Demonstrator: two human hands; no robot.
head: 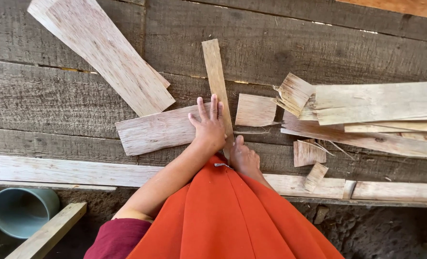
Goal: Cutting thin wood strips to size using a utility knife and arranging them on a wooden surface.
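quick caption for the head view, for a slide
Left hand pressed flat on a pale wood sheet, right hand at a narrow strip, more offcuts on grey planks.

The left hand (pixel 208 127) is lying flat, palm down, with its 5 fingers (pixel 214 106) spread and pointing away from the body. Its bare forearm is stretching forward from a maroon sleeve. The right hand (pixel 243 158) is sitting just beside it, nearer the body, loosely curled, its wrist disappearing under orange cloth.
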